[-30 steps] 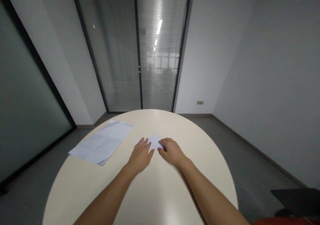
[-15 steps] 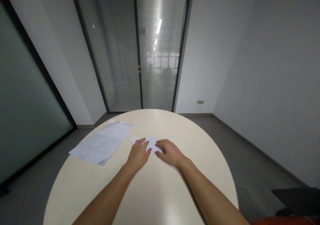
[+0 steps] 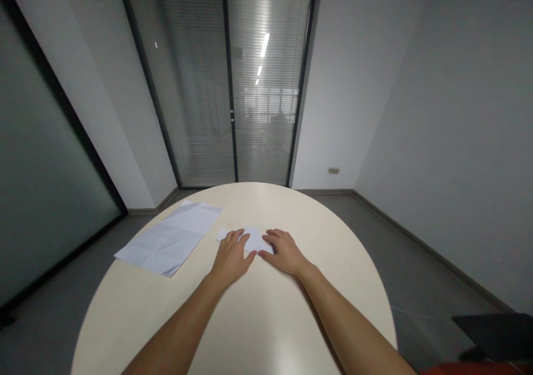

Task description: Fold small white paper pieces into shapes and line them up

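Note:
A small folded piece of white paper (image 3: 253, 241) lies on the round table between my hands. My left hand (image 3: 231, 256) rests over its left part, fingers spread, with the thumb tip at the near edge. A left corner of the paper sticks out beyond those fingers. On the other side, my right hand (image 3: 285, 252) curves around the right end, thumb and forefinger apart. Its thumb tip is at the near edge, close to my left thumb. Parts of the paper are hidden under the fingers.
Creased white sheets (image 3: 170, 239) lie at the table's left side, reaching its edge. The pale round table (image 3: 258, 319) has a curved rim. A dark flat object (image 3: 495, 333) is at the lower right, beyond the table. Glass doors with blinds (image 3: 262, 114) stand behind.
Both thumbs have come closer together along the paper's near edge. The right fingers have shifted slightly right, uncovering more of the paper. The sheets on the left have not moved.

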### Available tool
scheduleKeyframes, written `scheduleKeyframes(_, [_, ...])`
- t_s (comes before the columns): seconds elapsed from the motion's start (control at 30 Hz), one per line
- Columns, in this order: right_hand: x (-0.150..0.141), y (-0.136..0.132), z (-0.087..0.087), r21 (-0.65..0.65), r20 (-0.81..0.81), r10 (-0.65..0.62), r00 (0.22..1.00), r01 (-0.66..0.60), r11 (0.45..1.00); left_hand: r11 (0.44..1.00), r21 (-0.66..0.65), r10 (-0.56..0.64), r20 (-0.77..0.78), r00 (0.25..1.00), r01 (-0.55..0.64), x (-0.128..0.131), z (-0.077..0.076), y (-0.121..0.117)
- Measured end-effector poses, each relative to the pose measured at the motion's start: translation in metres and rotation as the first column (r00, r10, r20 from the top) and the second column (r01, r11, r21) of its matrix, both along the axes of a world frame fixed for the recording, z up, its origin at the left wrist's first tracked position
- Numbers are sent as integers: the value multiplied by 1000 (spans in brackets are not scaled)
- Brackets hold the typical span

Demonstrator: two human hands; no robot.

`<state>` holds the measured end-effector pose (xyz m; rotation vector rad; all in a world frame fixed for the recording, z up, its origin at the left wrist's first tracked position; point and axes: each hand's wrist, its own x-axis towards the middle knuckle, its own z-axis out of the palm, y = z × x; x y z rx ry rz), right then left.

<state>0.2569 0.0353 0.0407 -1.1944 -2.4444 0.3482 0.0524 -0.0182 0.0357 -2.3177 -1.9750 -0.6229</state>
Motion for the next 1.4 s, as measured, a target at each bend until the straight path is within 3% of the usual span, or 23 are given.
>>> scheduleKeyframes(0.23, [-5,0,1,-91,-85,-29,996,21,996,989,-47,143,13,990,-142,-6,-9,6])
scheduleKeyframes(0.73, [5,2,2,-163,-73,37,997,-49,985,995,16,96,164,982,-100,-17,-14,13])
scheduleKeyframes(0.93, [4,3,1,-119,-117,112,987,-126,985,994,34,95,188,978,-103,-16,-12,13])
scheduleKeyframes(1.23, [8,6,3,11,-101,84,991,-83,996,998,23,-68,143,987,65,-14,-8,5])
scheduleKeyframes(1.4, [6,5,4,43,-98,126,987,-123,992,996,7,-89,141,986,89,-13,-6,5])
